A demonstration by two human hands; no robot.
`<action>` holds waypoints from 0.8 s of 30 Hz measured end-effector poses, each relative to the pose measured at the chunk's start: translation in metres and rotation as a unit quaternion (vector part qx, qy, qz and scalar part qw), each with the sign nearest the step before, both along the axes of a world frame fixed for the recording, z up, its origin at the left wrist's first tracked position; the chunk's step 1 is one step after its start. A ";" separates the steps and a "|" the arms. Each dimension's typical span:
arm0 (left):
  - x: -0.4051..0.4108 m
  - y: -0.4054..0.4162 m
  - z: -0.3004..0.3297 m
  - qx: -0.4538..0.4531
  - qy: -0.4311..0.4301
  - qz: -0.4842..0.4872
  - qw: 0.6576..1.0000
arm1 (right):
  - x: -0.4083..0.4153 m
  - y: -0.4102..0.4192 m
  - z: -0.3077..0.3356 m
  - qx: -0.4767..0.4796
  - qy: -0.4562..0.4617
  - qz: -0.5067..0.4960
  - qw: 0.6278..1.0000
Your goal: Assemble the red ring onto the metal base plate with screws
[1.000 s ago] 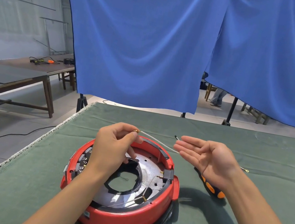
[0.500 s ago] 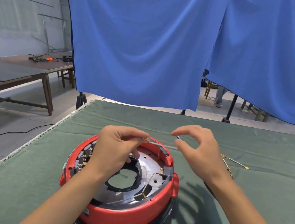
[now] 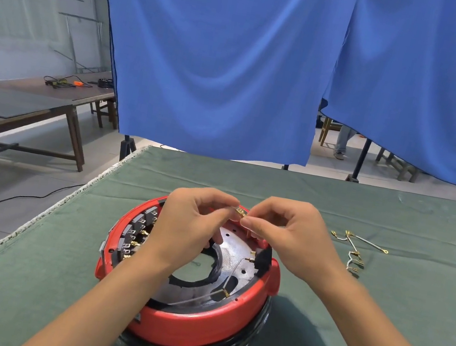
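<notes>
left hand (image 3: 192, 221) pinches brass connector (image 3: 239, 212) | right hand (image 3: 285, 238) pinches same connector from other side | both above far rim of red ring (image 3: 193, 328) | ring encircles metal plate (image 3: 231, 257), near desk (image 3: 20, 273) front-left edge | loose wires (image 3: 354, 250) toward right edge

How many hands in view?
2. Left hand pinches the brass terminal from the left, right hand from the right, both over the red ring. None hidden.

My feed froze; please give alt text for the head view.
Both hands, left and right, pinch a small brass wire terminal above the round red plastic ring around the shiny metal base plate on green cloth. Spare white wires lie to the right.
</notes>
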State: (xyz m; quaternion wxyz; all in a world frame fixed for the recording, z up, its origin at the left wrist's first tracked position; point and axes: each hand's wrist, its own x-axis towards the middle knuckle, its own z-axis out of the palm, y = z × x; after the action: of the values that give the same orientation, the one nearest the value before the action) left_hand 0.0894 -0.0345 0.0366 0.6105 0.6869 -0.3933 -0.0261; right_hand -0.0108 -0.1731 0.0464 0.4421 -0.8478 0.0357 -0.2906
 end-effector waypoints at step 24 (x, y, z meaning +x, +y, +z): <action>0.006 0.014 0.015 0.011 0.105 -0.033 0.994 | 0.009 0.015 0.000 -0.035 -0.036 0.001 0.999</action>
State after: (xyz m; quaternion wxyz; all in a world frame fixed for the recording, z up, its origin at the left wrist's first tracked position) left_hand 0.0955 -0.0201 0.0520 0.6400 0.6735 -0.3493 -0.1221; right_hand -0.0020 -0.1577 0.0465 0.4133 -0.8519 0.0093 -0.3215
